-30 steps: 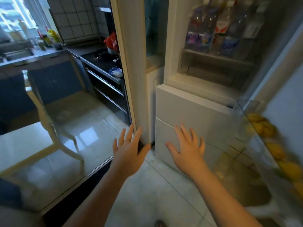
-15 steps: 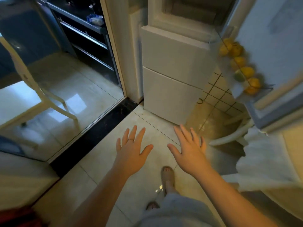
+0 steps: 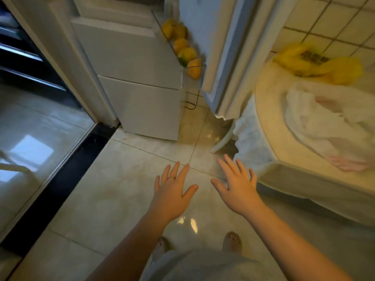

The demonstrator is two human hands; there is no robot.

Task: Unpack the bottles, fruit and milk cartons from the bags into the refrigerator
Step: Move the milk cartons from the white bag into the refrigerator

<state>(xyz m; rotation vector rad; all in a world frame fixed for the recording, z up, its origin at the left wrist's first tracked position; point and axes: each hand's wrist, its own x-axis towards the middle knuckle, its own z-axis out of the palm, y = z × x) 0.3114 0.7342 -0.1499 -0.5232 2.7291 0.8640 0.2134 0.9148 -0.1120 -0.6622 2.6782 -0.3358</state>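
- Head view: left hand (image 3: pixel 172 191) and right hand (image 3: pixel 237 189) hang over the floor tiles (image 3: pixel 101 189), fingers spread, palms down, holding nothing.
- Fruit (image 3: pixel 186 53) lines the open refrigerator door (image 3: pixel 223 57) shelf.
- White bag (image 3: pixel 324 122) lies mid-worktop (image 3: pixel 272 118); yellow bag (image 3: pixel 316 65) at its far edge.

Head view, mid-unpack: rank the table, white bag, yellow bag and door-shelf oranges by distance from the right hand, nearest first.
1. Table, its edge just right of the right hand.
2. White bag, on the table, further right.
3. Yellow bag, at the table's far side, and oranges, in the door shelf ahead: too close to call.
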